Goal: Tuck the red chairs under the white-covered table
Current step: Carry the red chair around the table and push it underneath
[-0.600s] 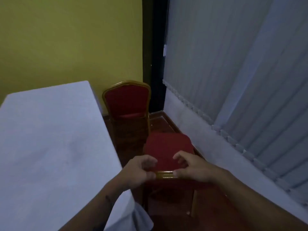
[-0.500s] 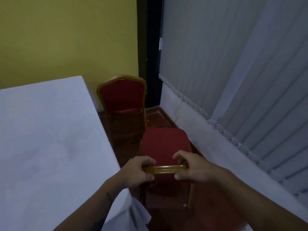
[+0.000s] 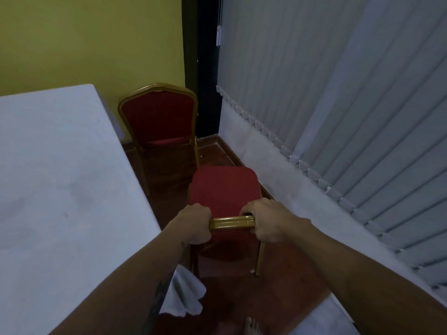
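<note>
A red chair with a gold frame stands just in front of me, seen from above, beside the right edge of the white-covered table. My left hand and my right hand both grip the gold top rail of its back. Its seat points away from me, along the table's side rather than under it. A second red chair stands farther off by the table's far corner, its back toward the yellow wall.
Grey vertical blinds and a low grey ledge run along the right. The dark wood floor forms a narrow aisle between table and ledge. The tablecloth's corner hangs near my left arm. A bare foot shows below.
Both hands went from resting lightly on the near chair's top rail to closing fully around it. My view has moved closer over the chair.
</note>
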{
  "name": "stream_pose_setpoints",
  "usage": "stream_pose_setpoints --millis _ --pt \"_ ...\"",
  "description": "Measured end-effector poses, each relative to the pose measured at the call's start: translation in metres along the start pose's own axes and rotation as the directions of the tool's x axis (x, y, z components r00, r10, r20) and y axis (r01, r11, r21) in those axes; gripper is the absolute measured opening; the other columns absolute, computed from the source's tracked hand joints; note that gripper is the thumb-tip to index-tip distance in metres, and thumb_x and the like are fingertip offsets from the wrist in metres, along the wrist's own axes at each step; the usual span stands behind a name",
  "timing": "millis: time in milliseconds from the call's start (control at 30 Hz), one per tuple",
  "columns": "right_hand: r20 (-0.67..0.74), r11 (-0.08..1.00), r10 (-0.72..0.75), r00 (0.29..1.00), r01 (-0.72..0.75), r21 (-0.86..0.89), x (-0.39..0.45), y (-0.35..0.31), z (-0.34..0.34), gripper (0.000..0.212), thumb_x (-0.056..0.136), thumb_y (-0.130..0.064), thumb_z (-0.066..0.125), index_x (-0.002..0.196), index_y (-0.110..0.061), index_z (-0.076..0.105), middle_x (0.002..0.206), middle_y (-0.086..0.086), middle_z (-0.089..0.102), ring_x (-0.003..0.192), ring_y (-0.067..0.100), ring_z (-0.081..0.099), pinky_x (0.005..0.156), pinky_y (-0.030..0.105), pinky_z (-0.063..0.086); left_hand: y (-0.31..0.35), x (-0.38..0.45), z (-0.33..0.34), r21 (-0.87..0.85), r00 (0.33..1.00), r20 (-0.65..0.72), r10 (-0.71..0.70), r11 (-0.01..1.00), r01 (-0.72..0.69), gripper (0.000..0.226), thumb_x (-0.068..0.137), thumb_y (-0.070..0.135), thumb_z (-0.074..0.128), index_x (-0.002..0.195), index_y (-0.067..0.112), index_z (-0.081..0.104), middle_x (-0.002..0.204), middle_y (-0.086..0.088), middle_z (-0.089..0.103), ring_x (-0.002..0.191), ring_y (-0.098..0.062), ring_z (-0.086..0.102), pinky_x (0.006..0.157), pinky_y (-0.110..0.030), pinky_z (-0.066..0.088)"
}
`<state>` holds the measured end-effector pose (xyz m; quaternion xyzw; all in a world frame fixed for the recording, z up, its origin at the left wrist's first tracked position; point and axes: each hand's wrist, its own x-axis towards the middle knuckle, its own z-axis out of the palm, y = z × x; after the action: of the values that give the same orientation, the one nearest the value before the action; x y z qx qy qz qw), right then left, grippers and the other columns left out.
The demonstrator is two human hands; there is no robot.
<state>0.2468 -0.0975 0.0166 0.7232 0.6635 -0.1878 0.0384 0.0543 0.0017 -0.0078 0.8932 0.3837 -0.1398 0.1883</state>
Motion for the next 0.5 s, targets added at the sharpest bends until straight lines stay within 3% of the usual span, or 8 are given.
stream_pose_setpoints --millis 167,300,500 --pt "-0.053 0.991 -0.076 0.996 0.070 -0.111 0.005 0.006 -0.004 0.038 0.069 -0.019 0.065 0.104 -0.032 0.071 0.096 -0.008 0.073 0.089 0.020 0.067 0.079 0.042 0.056 0.011 0.004 -0.003 0.052 0.999 -0.025 -0.021 0.998 0.022 0.031 0.083 0.020 0.059 0.112 0.010 0.063 0.118 -0.014 0.063 0.104 -0.033 0.065 0.081 -0.036 0.050" --pt "-0.076 0.984 -0.095 0.993 0.083 -0.155 0.006 0.017 -0.008 0.031 0.072 -0.022 0.066 0.100 -0.033 0.070 0.093 -0.009 0.072 0.090 0.019 0.065 0.081 0.038 0.049 0.023 0.007 -0.004 0.071 0.999 -0.016 -0.043 0.997 0.044 0.031 0.083 0.022 0.058 0.110 0.010 0.063 0.117 -0.013 0.063 0.104 -0.033 0.065 0.084 -0.038 0.052" --pt "-0.141 0.974 0.028 0.990 -0.059 -0.218 -0.002 0.066 -0.016 0.040 0.076 -0.052 0.072 0.111 -0.033 0.064 0.106 -0.008 0.059 0.103 0.019 0.054 0.094 0.041 0.039 0.067 0.015 0.000 0.036 0.998 0.017 -0.058 0.998 0.058 0.033 0.083 0.023 0.058 0.112 0.010 0.066 0.113 -0.011 0.066 0.103 -0.032 0.065 0.085 -0.039 0.056"
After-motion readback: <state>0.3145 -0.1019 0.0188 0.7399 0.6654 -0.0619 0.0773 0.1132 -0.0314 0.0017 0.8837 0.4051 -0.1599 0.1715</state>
